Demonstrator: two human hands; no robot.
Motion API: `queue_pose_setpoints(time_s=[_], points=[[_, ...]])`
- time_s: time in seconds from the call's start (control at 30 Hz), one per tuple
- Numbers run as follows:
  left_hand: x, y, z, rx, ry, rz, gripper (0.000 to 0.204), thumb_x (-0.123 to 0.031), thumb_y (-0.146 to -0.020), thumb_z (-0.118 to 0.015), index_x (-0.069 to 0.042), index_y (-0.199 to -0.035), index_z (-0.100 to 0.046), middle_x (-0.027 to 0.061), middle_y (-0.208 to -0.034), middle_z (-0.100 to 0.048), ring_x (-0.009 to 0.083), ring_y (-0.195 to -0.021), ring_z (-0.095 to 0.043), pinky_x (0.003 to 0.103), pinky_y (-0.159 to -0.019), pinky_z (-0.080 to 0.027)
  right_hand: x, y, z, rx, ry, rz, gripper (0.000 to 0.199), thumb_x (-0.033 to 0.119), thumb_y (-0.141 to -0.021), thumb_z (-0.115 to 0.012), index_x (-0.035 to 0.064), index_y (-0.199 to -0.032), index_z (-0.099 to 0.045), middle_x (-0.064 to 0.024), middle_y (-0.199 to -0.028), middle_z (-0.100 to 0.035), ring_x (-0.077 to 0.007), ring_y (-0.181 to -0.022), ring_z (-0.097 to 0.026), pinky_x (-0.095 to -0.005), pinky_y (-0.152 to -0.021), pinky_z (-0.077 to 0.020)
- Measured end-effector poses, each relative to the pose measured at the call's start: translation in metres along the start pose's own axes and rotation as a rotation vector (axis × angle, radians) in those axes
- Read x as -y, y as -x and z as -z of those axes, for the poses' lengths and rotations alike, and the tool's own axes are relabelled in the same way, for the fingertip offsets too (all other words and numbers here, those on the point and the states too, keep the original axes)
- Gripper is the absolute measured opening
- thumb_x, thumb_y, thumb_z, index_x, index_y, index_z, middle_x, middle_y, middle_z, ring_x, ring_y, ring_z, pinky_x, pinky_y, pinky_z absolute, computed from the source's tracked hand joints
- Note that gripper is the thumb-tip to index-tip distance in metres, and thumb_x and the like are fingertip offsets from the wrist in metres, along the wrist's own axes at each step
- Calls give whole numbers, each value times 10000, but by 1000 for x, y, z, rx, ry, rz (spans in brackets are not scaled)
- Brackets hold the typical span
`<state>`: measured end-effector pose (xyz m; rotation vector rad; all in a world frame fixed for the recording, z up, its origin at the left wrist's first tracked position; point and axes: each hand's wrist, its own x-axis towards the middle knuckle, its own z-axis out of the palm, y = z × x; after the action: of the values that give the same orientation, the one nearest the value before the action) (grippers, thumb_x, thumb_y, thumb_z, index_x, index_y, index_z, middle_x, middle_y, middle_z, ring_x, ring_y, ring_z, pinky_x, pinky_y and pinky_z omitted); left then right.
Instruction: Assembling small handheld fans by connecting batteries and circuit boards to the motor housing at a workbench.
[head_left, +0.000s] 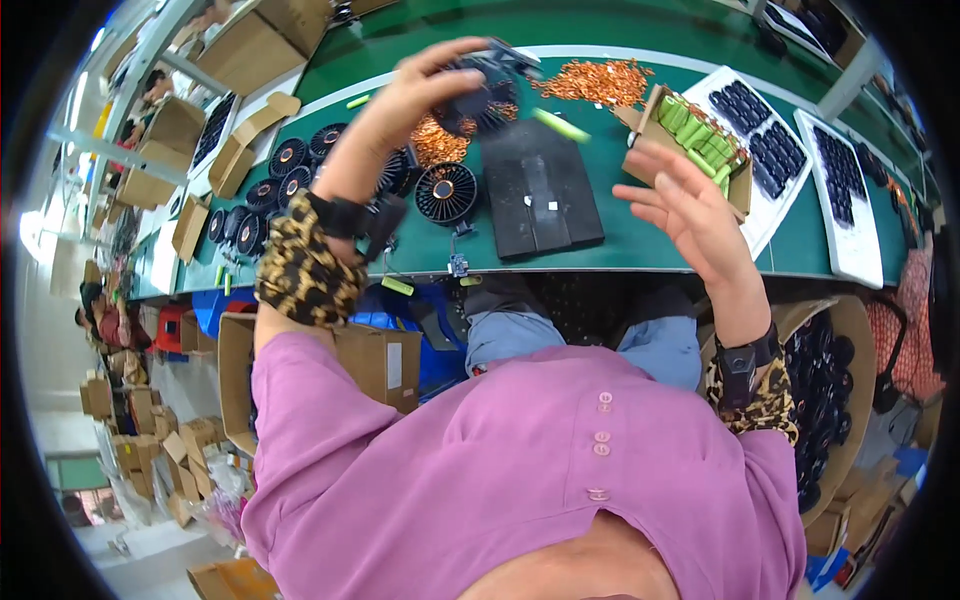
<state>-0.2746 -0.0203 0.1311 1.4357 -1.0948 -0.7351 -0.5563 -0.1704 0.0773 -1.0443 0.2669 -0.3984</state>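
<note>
My left hand is closed around a round black fan unit, held above the green table. Beside that unit a green battery cell shows blurred; I cannot tell if it is wired to it. Below lies a flat black block. My right hand hovers with its fingers spread and nothing in them. Nearest to it is a cardboard box full of green battery cells. Left of the block, a black fan has a small circuit board at the table edge.
More black fans crowd the table's left. Copper-coloured small parts lie in a heap at the back. White trays with black parts stand right. Cardboard boxes flank my legs; the right one holds black round parts.
</note>
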Motion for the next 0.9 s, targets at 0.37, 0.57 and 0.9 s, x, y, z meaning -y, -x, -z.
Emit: queue_pose_setpoints(time_s=[0.37, 0.57, 0.9], points=[[148, -54, 394, -106, -1694, -268, 428, -284, -792, -600, -215, -1208, -526, 215, -1038, -543, 356, -885, -560, 435, -737, -461, 8, 265, 181, -923, 1109, -74, 268, 116, -825, -543, 0, -1066, -564, -106, -909, -641, -155, -770, -599, -286, -734, -474], [197, -13, 400, 201, -2017, 76, 311, -244, -772, -524, -135, -1040, -637, 171, -780, -633, 348, -791, -597, 446, -719, -458, -54, 445, 189, -1172, 1249, -654, 335, 122, -654, -683, 10, -963, -618, -132, -881, -649, -265, -870, -621, -331, -782, -480], [107, -111, 268, 147, -1696, -182, 258, -171, -826, -558, -35, -1042, -596, 190, -1023, -583, 339, -986, -543, 381, -848, -426, -116, 348, 191, -404, 1549, -754, 964, 138, -493, -801, 128, -1337, -335, -168, -1286, -413, -344, -1136, -429, -421, -960, -362]])
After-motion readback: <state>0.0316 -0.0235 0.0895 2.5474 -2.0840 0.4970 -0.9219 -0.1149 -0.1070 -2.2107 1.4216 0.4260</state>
